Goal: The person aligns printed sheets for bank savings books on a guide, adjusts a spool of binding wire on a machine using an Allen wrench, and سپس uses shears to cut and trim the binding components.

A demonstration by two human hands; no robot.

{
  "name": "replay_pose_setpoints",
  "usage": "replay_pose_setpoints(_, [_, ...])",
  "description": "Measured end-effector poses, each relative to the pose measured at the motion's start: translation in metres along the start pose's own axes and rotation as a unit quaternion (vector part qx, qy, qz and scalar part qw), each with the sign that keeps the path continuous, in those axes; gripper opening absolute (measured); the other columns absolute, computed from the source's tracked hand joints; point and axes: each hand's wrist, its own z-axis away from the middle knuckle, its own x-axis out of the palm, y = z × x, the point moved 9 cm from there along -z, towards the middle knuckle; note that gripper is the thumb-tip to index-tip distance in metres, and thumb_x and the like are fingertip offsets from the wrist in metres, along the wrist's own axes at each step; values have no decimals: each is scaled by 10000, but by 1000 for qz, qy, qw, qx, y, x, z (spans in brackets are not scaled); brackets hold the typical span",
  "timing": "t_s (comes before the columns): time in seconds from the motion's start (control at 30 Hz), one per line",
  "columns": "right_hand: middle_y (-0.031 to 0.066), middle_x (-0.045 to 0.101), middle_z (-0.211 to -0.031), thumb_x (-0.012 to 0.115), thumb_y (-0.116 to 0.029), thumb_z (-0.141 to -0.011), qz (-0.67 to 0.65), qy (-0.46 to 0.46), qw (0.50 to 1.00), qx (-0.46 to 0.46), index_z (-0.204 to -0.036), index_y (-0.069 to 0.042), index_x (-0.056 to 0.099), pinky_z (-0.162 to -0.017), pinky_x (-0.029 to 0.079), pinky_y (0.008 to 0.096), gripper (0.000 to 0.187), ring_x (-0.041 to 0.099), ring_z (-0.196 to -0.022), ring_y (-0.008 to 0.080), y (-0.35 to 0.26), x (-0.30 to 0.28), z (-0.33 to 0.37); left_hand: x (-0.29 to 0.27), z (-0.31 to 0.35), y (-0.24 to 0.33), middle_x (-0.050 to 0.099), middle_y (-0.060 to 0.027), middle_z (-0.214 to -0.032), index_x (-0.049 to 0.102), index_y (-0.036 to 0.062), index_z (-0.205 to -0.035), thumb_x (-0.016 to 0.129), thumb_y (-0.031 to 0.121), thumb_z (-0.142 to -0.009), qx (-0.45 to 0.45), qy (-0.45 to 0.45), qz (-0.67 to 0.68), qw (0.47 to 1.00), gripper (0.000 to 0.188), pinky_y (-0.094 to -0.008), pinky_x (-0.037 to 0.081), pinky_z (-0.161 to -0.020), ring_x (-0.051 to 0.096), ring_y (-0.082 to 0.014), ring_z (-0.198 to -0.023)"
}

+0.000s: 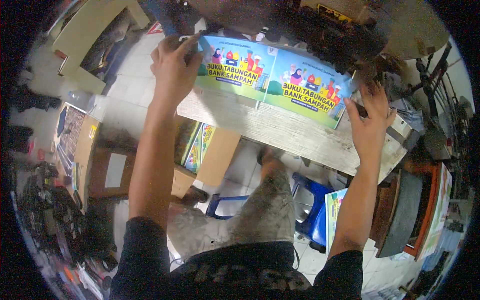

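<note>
A glossy printed sheet (270,80) lies over a narrow pale wooden bench top (300,140). It shows two matching colourful cover designs side by side, in blue, green and yellow. My left hand (175,67) has its fingers curled at the sheet's far left corner, closed on that edge. At the right edge, my right hand (371,107) has its thumb and fingers spread apart, the thumb against the sheet's side. Whether more sheets lie beneath the top one cannot be made out.
Below the bench, left of my leg, an open cardboard box (217,155) holds similar printed booklets (199,147). A blue plastic stool (312,215) stands at lower right, with more printed booklets (332,215) on it. Dark machinery (395,50) sits beyond the bench's right end.
</note>
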Motion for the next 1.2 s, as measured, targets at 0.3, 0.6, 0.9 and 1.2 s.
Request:
replay_pose_setpoints(0.3, [66, 527, -1373, 669, -399, -846, -10, -3, 1000, -13, -1272, -160, 598, -1079, 112, 628, 494, 414, -1317, 282, -5, 7, -5, 15, -5, -23, 464, -158, -1373, 579, 346, -1300, 714, 320, -827, 20, -35, 41, 998, 493, -524, 373, -1009, 402, -394, -1270])
replay_pose_setpoints(0.6, [117, 551, -1337, 716, -380, -825, -13, 7, 1000, 7, -1209, -102, 626, -1114, 90, 582, 483, 457, -1290, 280, 4, 7, -6, 19, -3, -19, 475, -176, -1363, 564, 320, -1321, 712, 263, -827, 34, -47, 82, 995, 519, -483, 375, -1038, 408, -396, -1272])
replay_pose_setpoints(0.9, [86, 555, -1334, 641, -434, -859, -13, 29, 999, -1, -1245, -142, 603, -1083, 89, 625, 486, 442, -1298, 286, 2, 10, -8, 24, -2, -26, 457, -184, -1383, 560, 293, -1330, 728, 192, -810, 26, -58, 166, 984, 555, -461, 390, -1051, 390, -394, -1293])
replay_pose_setpoints(1.2, [112, 476, -1419, 657, -420, -867, 21, 18, 997, 78, -1272, -125, 602, -1104, 102, 594, 504, 378, -1361, 278, 24, 2, -5, 19, 9, 29, 318, -209, -1501, 567, 189, -1333, 728, 300, -835, 90, -78, 69, 990, 536, -491, 251, -1134, 188, -419, -1423])
